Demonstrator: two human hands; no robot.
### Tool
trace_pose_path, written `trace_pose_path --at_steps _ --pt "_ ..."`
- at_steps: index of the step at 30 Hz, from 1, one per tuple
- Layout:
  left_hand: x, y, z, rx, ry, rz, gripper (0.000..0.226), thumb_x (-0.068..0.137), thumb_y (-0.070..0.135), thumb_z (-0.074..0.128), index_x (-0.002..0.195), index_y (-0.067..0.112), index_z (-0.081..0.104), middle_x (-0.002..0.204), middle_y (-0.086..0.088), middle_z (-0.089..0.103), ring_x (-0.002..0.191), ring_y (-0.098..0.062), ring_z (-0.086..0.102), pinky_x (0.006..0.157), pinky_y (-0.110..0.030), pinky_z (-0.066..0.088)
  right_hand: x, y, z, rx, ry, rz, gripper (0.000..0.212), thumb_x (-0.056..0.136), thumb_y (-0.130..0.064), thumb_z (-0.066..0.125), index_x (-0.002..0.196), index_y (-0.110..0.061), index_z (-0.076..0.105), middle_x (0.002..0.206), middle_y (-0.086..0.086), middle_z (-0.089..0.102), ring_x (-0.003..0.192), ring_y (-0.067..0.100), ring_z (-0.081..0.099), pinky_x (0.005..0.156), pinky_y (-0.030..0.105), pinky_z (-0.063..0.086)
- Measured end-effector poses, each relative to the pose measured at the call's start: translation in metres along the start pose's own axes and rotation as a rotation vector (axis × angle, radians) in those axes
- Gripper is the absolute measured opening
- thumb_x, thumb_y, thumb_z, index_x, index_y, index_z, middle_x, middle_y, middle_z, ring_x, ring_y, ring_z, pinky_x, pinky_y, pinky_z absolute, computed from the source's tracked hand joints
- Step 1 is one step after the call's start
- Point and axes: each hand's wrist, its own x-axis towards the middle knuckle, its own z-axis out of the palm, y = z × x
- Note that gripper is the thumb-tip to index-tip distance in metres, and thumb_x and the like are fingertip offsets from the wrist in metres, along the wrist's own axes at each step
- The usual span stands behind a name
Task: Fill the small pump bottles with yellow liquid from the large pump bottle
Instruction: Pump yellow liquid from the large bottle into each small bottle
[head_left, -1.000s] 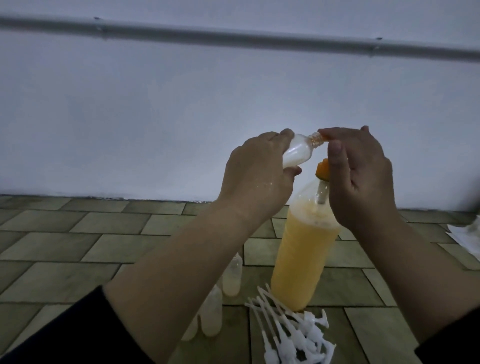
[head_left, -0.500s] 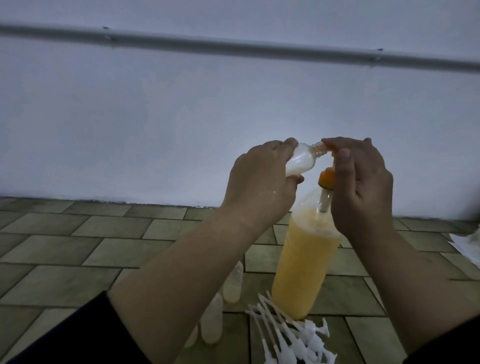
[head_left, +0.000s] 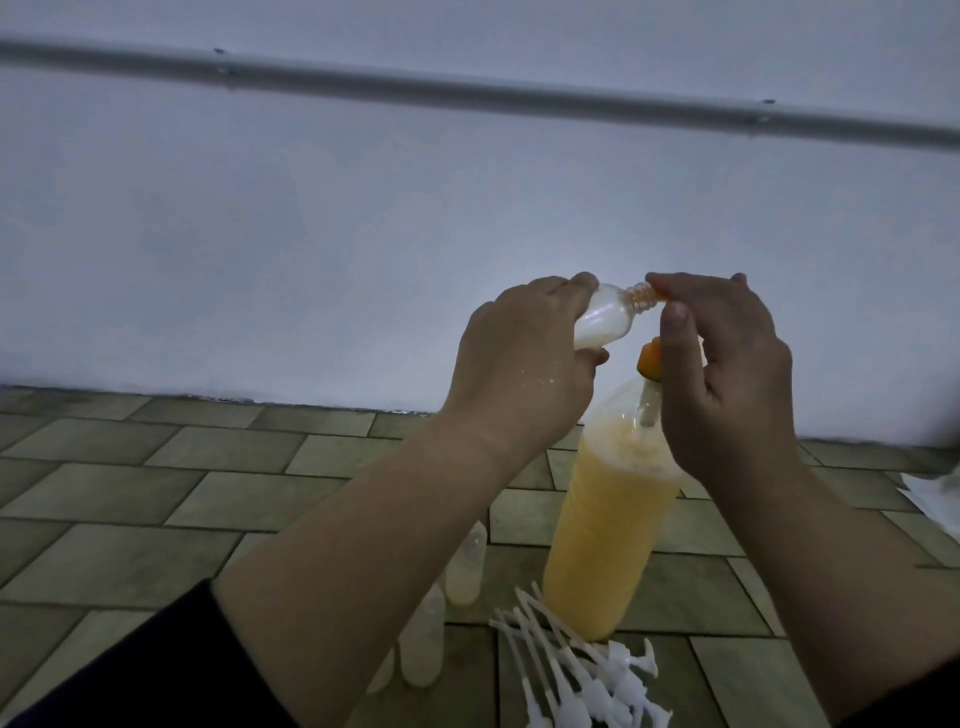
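Where gripped — small bottle neck rightward

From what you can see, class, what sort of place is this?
Probably a makeshift work spot on the ground by a wall: paving tiles, a plain white wall with a pipe, and bottle standing on the ground.

Small clear pump bottle tilted sideways, uncapped neck toward orange nozzle. Large pump bottle upright on tiles, mostly full of yellow liquid.
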Motion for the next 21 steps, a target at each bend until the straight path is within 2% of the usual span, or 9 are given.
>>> trace_pose_path --at_steps 4,9,13,17,21 --pt "-0.006 0.0 0.008 0.001 -0.026 -0.006 0.05 0.088 0.029 0.062 0.135 0.022 0.045 0.129 0.003 0.056 0.109 -0.016 0.054 0.092 -0.028 0.042 -0.012 0.005 0.008 -0.004 0.033 0.034 0.044 0.096 -0.029 0.03 0.114 -0.006 0.064 0.111 0.007 0.065 0.107 0.005 0.049 0.114 0.021 0.021" --pt "-0.008 -0.002 0.006 0.023 -0.034 -0.019 0.047 0.088 0.029 0.062 0.132 0.022 0.047 0.126 0.004 0.058 0.108 -0.016 0.054 0.092 -0.031 0.045 -0.012 0.0 0.004 -0.035 -0.054 0.048 0.053 0.094 -0.039 0.028 0.118 -0.007 0.062 0.117 0.008 0.064 0.114 0.022 0.054 0.114 0.028 0.021" --pt "-0.003 0.0 -0.002 0.005 -0.001 -0.009 0.047 0.088 0.028 0.063 0.132 0.023 0.047 0.126 0.004 0.058 0.106 -0.016 0.055 0.091 -0.031 0.046 -0.001 -0.005 -0.003 -0.064 -0.049 -0.011 0.055 0.095 -0.041 0.026 0.119 -0.006 0.061 0.117 0.009 0.064 0.115 0.024 0.054 0.114 0.032 0.022" --pt "-0.005 0.0 0.005 -0.008 0.0 -0.022 0.048 0.087 0.028 0.063 0.132 0.022 0.047 0.126 0.004 0.058 0.106 -0.016 0.055 0.09 -0.029 0.045 -0.007 -0.001 0.004 -0.067 -0.018 0.015 0.053 0.095 -0.039 0.026 0.119 -0.007 0.06 0.117 0.008 0.062 0.114 0.019 0.051 0.114 0.025 0.019" --pt "-0.009 -0.002 0.011 -0.015 -0.051 -0.046 0.049 0.088 0.028 0.063 0.133 0.022 0.046 0.128 0.003 0.058 0.108 -0.017 0.055 0.092 -0.03 0.047 -0.016 0.004 0.008 -0.063 -0.038 0.038 0.052 0.095 -0.039 0.026 0.119 -0.007 0.06 0.114 0.008 0.063 0.112 0.019 0.052 0.114 0.028 0.021"
